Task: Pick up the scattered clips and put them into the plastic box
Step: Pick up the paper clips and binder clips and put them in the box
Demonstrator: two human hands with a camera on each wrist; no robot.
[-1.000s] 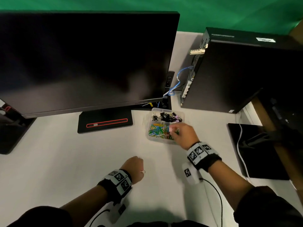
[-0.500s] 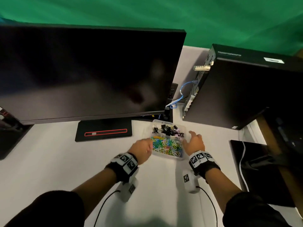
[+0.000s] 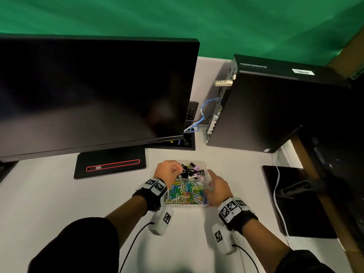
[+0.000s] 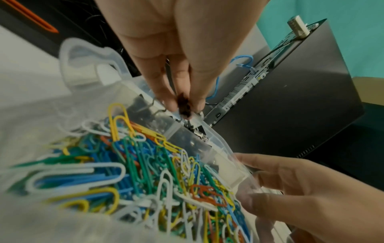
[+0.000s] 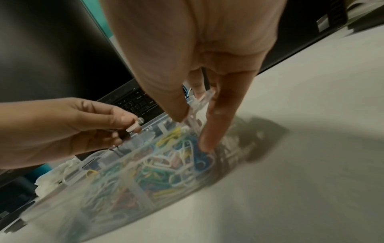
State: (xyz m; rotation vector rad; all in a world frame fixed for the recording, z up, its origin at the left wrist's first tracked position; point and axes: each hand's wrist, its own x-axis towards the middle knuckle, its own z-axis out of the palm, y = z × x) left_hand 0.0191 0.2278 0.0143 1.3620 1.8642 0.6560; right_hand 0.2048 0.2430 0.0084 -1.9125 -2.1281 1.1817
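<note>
Plastic box (image 3: 204, 164) on white desk (image 3: 49, 203), below monitor (image 3: 88, 91) — two compartments: binder clips (image 3: 190, 170) far, coloured paper clips (image 3: 185, 193) near. Left hand (image 3: 167, 170), half second ago at box's near-left edge, now over far compartment, fingertips (image 4: 168, 98) pinching one dark binder clip (image 4: 185, 106). Right hand (image 3: 218, 189) remains at box's right wall — fingers straight, touching it. One computer tower (image 3: 275, 107) right.
</note>
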